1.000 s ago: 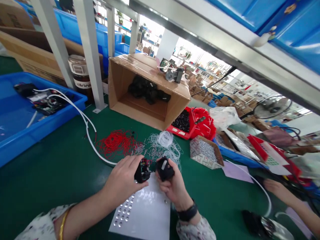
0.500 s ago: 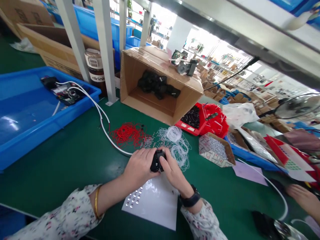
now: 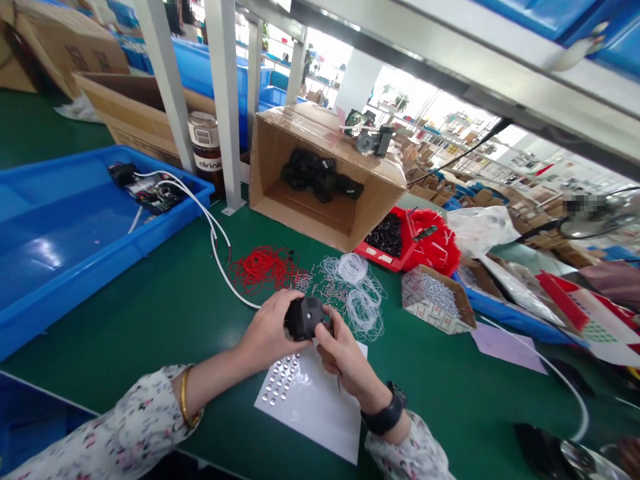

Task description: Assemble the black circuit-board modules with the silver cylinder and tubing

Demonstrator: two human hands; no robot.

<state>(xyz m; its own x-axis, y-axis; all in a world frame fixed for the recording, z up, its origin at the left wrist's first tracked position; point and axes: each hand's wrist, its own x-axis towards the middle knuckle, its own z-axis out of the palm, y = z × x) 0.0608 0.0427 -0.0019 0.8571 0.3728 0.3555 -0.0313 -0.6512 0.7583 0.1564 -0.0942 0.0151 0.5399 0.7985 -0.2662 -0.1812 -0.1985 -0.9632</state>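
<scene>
My left hand is closed round a small black plastic housing, held above the table. Close against the housing's right side is my right hand, its fingers pinched on a thin dark tool that looks like tweezers. The tool's lower end sticks out beneath the fingers. Under both hands lies a white sheet bearing rows of small clear round pieces. Just beyond them are a tangle of red wires, loose small screws or pins and coils of clear tubing.
A blue tray with a wired circuit assembly stands left. Ahead, an open cardboard box holds black parts. Right of it are a red bin and a box of screws. A black device and part of another person's hand appear lower right.
The housing has turned so that a broader black face shows. My right fingers have shifted off it, and the thin tool now shows in them. The other person's hand has moved lower.
</scene>
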